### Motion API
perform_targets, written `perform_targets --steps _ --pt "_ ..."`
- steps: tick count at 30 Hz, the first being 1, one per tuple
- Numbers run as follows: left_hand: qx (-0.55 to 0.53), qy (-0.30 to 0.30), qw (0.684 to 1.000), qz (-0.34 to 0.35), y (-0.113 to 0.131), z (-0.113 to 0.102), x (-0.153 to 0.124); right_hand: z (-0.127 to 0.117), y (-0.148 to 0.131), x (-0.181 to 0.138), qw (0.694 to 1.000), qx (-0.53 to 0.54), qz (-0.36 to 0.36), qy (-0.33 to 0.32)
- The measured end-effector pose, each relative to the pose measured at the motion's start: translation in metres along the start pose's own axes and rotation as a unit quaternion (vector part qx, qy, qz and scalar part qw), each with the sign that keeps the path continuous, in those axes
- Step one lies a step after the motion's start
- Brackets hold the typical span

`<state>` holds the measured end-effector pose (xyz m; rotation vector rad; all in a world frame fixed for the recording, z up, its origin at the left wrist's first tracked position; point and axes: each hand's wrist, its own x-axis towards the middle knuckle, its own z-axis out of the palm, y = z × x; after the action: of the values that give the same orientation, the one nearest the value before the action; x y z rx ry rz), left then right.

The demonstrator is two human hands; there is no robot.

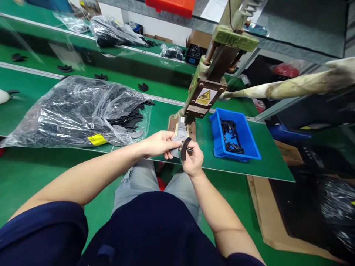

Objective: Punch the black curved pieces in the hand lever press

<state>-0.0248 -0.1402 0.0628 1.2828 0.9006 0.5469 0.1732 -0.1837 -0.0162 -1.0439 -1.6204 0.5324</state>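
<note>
My left hand [159,144] and my right hand [193,159] meet at the table's front edge, just below a small hand press [206,87]. Both pinch the same things: a dark curved strip [185,147] and a grey flat piece [177,139] behind it. The left fingers close on the grey piece. The right fingers close on the curved strip, and a thin dark pin shows beside it. The press base [174,123] stands right behind the hands.
A clear plastic bag [74,111] full of black curved parts lies to the left, some spilling out [130,122]. A blue bin [235,135] with small black pieces stands to the right. The press's long taped lever [291,87] reaches right. Cardboard [266,207] lies on the floor.
</note>
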Motion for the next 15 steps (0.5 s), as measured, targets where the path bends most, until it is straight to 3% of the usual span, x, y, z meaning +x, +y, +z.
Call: perform_targets --steps 5,8,11,13,15 --pt "0.077 0.025 0.997 -0.014 0.0 -0.008 0.003 -0.016 -0.008 0.009 0.993 -0.077 -0.067 -0.064" --pt "0.159 0.086 0.983 0.041 -0.001 -0.009 -0.004 -0.023 -0.008 0.012 0.985 -0.109 -0.098 -0.087" --pt "0.293 0.204 0.914 0.193 0.0 -0.005 -0.012 -0.024 -0.006 0.012 0.98 -0.136 -0.116 -0.094" --pt "0.369 0.206 0.866 0.267 -0.001 0.0 -0.015 -0.023 -0.005 0.012 0.977 -0.147 -0.125 -0.092" --pt "0.406 0.168 0.85 0.291 -0.002 0.002 -0.014 -0.022 -0.004 0.013 0.975 -0.152 -0.136 -0.089"
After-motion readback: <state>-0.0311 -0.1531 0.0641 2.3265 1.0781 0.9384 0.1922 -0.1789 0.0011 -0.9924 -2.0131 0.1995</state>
